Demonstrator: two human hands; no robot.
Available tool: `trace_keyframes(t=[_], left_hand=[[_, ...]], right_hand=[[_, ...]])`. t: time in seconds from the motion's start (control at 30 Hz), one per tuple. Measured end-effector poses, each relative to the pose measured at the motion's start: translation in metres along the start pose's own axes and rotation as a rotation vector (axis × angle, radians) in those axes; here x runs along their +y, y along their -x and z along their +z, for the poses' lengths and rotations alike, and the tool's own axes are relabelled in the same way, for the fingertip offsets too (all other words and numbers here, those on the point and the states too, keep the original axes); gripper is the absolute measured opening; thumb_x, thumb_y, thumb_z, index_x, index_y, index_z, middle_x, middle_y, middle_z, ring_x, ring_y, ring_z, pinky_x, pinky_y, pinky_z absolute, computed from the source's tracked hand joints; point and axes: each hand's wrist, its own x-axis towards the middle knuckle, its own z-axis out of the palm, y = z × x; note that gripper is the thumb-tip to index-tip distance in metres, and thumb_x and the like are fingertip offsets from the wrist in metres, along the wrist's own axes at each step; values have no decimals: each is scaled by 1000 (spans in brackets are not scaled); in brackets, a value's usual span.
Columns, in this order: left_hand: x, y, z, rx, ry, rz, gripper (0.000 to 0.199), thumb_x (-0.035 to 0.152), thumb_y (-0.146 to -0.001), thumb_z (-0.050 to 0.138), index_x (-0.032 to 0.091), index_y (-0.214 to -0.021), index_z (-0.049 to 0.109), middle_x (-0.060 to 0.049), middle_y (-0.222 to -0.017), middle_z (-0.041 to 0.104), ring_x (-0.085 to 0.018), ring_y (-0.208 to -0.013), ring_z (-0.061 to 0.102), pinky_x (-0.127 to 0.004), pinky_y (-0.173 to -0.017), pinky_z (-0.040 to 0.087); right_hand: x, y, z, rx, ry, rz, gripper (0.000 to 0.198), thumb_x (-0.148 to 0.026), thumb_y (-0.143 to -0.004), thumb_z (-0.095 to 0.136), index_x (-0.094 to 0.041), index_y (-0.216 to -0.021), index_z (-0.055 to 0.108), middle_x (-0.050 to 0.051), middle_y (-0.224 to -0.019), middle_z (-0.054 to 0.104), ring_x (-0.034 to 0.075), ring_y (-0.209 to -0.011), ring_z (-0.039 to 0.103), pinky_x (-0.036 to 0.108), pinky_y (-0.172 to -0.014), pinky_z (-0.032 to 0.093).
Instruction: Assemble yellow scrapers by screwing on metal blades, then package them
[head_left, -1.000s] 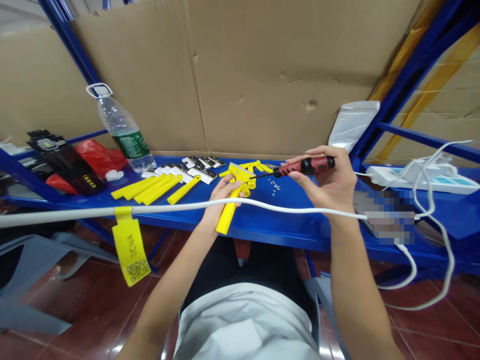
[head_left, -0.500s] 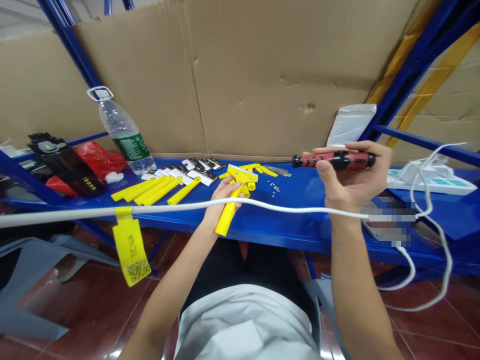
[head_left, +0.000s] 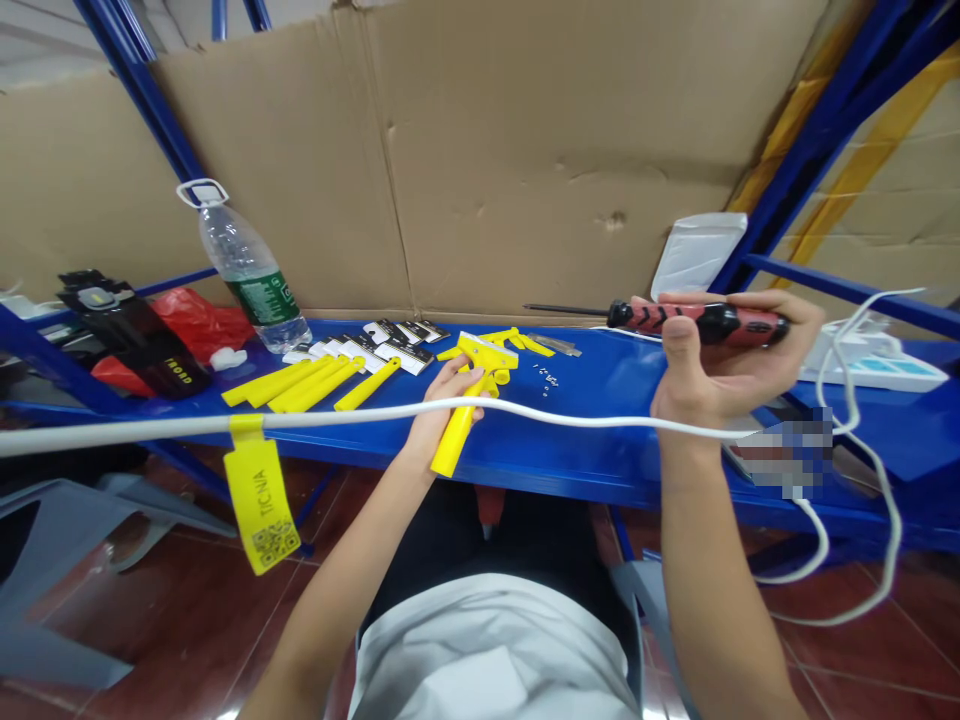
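Note:
My left hand (head_left: 442, 400) is closed around the handle of a yellow scraper (head_left: 455, 437), whose wide head points away from me above the blue shelf. Off to the right, my right hand (head_left: 735, 360) grips a red and black screwdriver (head_left: 705, 322) with its thin dark shaft pointing left, well apart from the scraper. More yellow scrapers (head_left: 319, 385) with black and white cards lie left of my left hand. Beyond it rest some loose yellow parts (head_left: 514, 338). Several small screws or nuts (head_left: 550, 378) are scattered right of the scraper; they are too small to tell.
A white cable (head_left: 570, 419) runs across the view in front of my hands, with a yellow tag (head_left: 261, 500) on it. At the left stand a large water bottle (head_left: 259, 275) and a black flask (head_left: 142, 340). A white power strip (head_left: 900, 368) lies at right. Cardboard (head_left: 525, 180) backs the shelf.
My right hand has shifted slightly right with the screwdriver, and its shaft now shows clearly, pointing left. My left hand and the scraper have hardly moved.

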Motion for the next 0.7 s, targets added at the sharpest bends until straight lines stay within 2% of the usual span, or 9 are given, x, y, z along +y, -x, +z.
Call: trace_keyframes(t=[0.23, 0.4, 0.57, 0.7], left_hand=[[-1, 2, 3, -5, -22, 24, 57, 26, -83, 98, 21, -131, 68, -8, -110, 81, -12, -69, 74, -17, -52, 55], [-1, -1, 4, 24, -55, 19, 65, 29, -76, 103, 20, -131, 69, -8, -107, 82, -14, -69, 76, -18, -50, 52], [0, 0, 5, 21, -75, 16, 64, 30, -73, 104, 19, -126, 70, -7, -103, 82, -14, -66, 75, -19, -50, 54], [0, 3, 7, 16, -79, 18, 64, 31, -72, 104, 19, -125, 70, -7, -103, 82, -14, -65, 73, -20, -50, 55]], right_hand=[[-17, 1, 3, -95, -23, 23, 43, -49, -92, 95, -36, -121, 65, 5, -98, 82, 39, -86, 86, 69, -86, 70], [-22, 1, 4, -153, -73, 66, 50, -50, -78, 106, -34, -109, 70, 1, -92, 81, 37, -82, 87, 58, -72, 71], [-21, 3, 6, -200, -103, 77, 53, -48, -74, 109, -33, -106, 70, 0, -88, 79, 36, -81, 87, 53, -67, 71], [-19, 4, 5, -212, -107, 103, 54, -48, -73, 109, -35, -107, 69, 0, -89, 77, 37, -86, 87, 55, -70, 72]])
